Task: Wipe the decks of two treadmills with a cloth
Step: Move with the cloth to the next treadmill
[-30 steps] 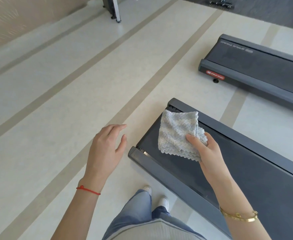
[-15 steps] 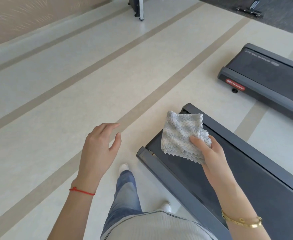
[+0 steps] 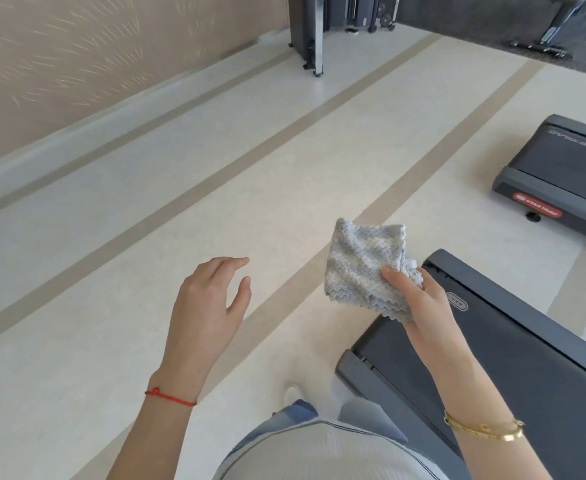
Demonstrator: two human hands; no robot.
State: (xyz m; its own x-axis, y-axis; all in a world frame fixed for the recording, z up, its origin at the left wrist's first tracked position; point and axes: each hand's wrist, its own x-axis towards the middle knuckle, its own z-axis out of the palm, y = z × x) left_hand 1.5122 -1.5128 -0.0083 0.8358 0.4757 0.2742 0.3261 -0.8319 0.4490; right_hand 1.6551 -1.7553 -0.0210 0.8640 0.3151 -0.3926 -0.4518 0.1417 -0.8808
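Observation:
A folded grey-blue cloth is pinched at its lower right corner by my right hand, held in the air above the end of the near treadmill deck. That dark deck runs from the lower middle toward the right edge. A second treadmill with a red label lies farther off at the right. My left hand hovers over the pale floor to the left, fingers relaxed and holding nothing.
Pale floor with tan stripes stretches left and ahead. A beige wall runs along the upper left. A dark gym machine's base stands at the top centre, another frame at the top right. My legs and a shoe show below.
The cloth and my right hand have lifted off the near deck and shifted past its end. The view has swung left and up, pushing both treadmills toward the right.

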